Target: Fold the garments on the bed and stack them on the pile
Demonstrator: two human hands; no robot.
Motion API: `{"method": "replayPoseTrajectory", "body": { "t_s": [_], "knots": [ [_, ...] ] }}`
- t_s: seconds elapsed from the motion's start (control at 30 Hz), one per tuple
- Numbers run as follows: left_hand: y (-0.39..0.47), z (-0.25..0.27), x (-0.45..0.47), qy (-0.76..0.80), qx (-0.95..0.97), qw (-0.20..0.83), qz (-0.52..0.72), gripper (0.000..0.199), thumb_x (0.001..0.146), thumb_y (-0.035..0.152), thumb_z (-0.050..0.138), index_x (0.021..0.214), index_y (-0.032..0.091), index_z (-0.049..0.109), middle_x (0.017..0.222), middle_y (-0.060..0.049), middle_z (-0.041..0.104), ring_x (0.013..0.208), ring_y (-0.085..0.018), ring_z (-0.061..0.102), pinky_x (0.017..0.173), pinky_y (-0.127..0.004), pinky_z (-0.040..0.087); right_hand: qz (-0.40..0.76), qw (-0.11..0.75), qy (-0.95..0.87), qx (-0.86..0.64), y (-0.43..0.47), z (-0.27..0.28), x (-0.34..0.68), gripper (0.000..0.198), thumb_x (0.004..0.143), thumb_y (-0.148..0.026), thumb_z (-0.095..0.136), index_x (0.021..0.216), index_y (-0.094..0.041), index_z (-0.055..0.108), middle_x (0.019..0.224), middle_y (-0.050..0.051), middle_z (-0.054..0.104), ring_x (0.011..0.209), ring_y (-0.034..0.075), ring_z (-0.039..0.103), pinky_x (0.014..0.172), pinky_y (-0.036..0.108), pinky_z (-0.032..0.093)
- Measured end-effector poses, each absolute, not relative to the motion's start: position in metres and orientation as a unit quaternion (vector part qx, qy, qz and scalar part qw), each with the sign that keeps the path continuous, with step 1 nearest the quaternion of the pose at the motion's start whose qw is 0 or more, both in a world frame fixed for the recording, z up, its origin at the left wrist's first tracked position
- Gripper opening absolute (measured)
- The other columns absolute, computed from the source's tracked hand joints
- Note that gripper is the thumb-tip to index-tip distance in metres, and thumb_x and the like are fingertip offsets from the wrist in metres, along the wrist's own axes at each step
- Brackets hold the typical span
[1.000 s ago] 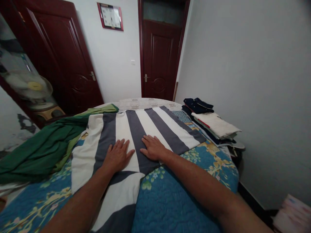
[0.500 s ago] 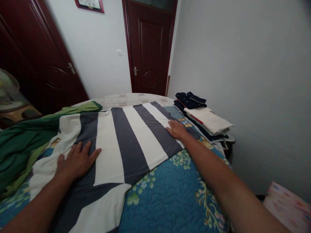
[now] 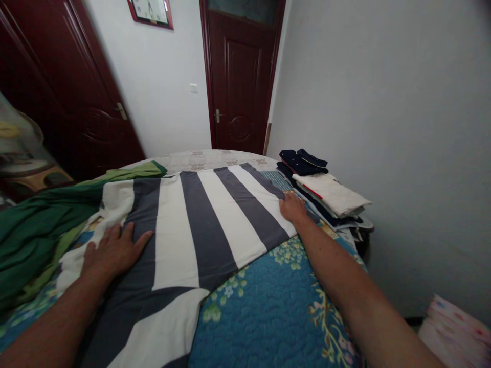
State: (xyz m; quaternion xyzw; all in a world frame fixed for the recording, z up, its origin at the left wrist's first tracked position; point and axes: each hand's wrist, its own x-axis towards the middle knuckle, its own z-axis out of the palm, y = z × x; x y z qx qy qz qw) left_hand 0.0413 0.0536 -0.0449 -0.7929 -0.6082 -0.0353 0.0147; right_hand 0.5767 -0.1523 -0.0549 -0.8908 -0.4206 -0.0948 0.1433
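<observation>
- My left hand [image 3: 111, 253] lies flat on the striped garment [image 3: 209, 220], fingers spread, holding nothing.
- My right hand [image 3: 293, 207] rests at the garment's right end, fingers curled; I cannot tell whether they pinch the cloth.
- The garment lies spread across the blue quilt [image 3: 253, 317], its far edge near a pale patterned covering [image 3: 180, 162].
- Its left end meets the rumpled green cloth [image 3: 46, 220], just beyond my left hand.
- Quilt shows between the garment's near edge and my right forearm, room for moving on that side.
- Just past my right hand, the folded clothes [image 3: 330, 191] stand stacked by the quilt's right edge, near the wall [image 3: 383, 128], a navy collared piece on top.
- At lower right is a pink patterned thing [image 3: 456, 332]; I cannot tell if it is a container.
</observation>
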Motion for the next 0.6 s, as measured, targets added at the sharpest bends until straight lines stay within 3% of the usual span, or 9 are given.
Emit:
{"method": "replayPoseTrajectory", "body": {
  "t_s": [0.2,0.33,0.47,0.6],
  "knots": [
    [0.051,-0.047,0.04,-0.592,-0.8,0.08,-0.063,0.08,0.106,0.062,0.024,0.161,0.007,0.043,0.169,-0.028,0.041,0.156,-0.045,0.035,0.12,-0.073,0.026,-0.159,0.174,-0.535,-0.811,-0.142,-0.037,0.533,0.059,0.108,-0.037,0.04,0.159,-0.009,0.048,0.17,0.021,0.041,0.162,0.035,0.028,0.131,0.056,0.019],
    [0.047,-0.053,0.044,-0.464,-0.879,0.07,-0.09,0.069,0.106,0.048,0.032,0.16,0.008,0.046,0.166,-0.02,0.049,0.158,-0.036,0.036,0.126,-0.053,0.03,-0.072,0.165,-0.692,-0.699,-0.123,-0.042,0.467,0.063,0.11,-0.048,0.042,0.163,-0.015,0.046,0.173,0.016,0.038,0.164,0.032,0.026,0.132,0.054,0.023],
    [0.039,-0.062,0.048,-0.431,-0.899,0.024,-0.073,0.07,0.104,0.055,0.033,0.16,0.017,0.052,0.17,-0.016,0.045,0.159,-0.038,0.037,0.125,-0.055,0.034,0.016,0.125,-0.729,-0.673,-0.109,-0.052,0.441,0.067,0.11,-0.059,0.039,0.166,-0.022,0.043,0.175,0.012,0.035,0.163,0.033,0.028,0.131,0.06,0.023],
    [0.036,-0.066,0.048,-0.471,-0.88,0.022,-0.062,0.074,0.102,0.059,0.036,0.164,0.021,0.048,0.174,-0.016,0.038,0.161,-0.041,0.032,0.126,-0.062,0.029,0.03,0.101,-0.666,-0.739,-0.092,-0.051,0.477,0.07,0.11,-0.061,0.036,0.167,-0.021,0.041,0.177,0.012,0.03,0.164,0.034,0.025,0.132,0.059,0.02]
  ]
}}
